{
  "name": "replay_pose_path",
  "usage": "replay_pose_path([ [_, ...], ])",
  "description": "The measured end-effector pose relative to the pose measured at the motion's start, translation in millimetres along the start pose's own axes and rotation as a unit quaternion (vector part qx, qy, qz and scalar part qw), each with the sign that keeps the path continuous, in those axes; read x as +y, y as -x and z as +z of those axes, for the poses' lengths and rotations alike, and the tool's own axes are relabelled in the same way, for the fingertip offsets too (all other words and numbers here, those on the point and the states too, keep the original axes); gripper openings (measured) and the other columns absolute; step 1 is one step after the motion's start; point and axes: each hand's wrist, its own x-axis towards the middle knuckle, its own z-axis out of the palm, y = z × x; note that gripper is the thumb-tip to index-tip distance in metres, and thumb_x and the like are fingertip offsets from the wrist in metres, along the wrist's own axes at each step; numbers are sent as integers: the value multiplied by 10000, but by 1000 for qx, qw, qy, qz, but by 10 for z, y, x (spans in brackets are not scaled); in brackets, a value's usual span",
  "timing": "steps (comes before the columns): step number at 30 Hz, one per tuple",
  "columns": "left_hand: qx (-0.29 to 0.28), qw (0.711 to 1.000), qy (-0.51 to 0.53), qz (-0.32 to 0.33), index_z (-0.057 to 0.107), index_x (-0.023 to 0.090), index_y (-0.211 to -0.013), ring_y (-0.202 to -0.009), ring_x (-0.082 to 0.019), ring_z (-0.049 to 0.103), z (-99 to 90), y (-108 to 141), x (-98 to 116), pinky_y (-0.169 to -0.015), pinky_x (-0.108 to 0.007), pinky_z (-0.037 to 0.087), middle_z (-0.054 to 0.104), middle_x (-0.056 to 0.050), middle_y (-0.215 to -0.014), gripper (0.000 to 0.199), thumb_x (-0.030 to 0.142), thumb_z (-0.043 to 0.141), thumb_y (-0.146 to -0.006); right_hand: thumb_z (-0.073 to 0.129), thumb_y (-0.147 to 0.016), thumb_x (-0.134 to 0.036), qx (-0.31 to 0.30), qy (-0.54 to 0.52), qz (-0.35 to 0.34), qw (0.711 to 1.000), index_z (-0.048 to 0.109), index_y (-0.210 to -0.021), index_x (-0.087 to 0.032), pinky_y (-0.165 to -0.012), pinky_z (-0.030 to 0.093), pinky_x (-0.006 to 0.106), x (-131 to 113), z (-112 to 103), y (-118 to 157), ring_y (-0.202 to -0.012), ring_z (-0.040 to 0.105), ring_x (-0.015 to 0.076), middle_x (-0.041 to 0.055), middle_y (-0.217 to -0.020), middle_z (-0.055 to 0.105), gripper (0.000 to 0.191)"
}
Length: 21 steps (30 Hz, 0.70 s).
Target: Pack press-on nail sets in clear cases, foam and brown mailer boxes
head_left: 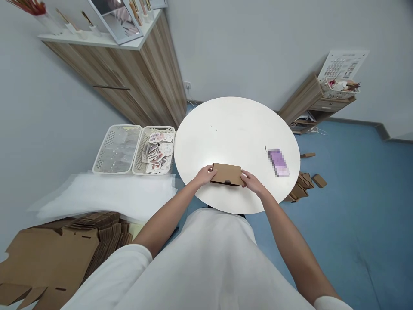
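A small brown cardboard box (227, 173) is held between my two hands at the near side of the round white table (232, 125). Its lid is down, and a dark half-round notch shows in the middle of the front edge. My left hand (205, 175) grips the box's left end, thumb on top. At the right end, my right hand (251, 181) has its fingers closed on the corner. Whether the underside touches the tabletop I cannot tell.
A blurred purple item (279, 162) lies on the table's right. Left are a basket of printed cards (158, 150), a basket of clear packets (118, 148), white sheets (109, 193) and stacked flat cardboard (58, 258). Folded boxes (300, 186) sit on the floor at right.
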Motion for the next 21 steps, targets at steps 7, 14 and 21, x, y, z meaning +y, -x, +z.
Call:
replay_pose_path([
  [7,60,988,-142,-19,349,133,-1244,-1066,-242,487,164,-7,-304,-817,-306,388,485,-152,-1187,659,495,508,-716,454,-746,-488,92,121,19,988,330,-1298,-214,-778,398,323,319,195,-77,-902,566,213,53,-889,628,629],
  [14,86,976,-196,-40,354,146,-1217,-1117,-262,441,288,-25,-384,-823,-325,370,452,-153,-1218,621,464,518,-709,399,-770,-485,122,177,40,976,372,-1236,-255,-832,359,393,434,356,-138,-966,544,234,56,-989,613,520],
  [21,118,968,-219,22,387,170,-1219,-1131,-272,407,305,37,-387,-880,-379,353,456,-120,-1226,537,376,477,-732,401,-763,-457,174,199,-2,964,419,-1213,-198,-876,339,400,447,391,-100,-1098,444,265,117,-1165,503,519],
])
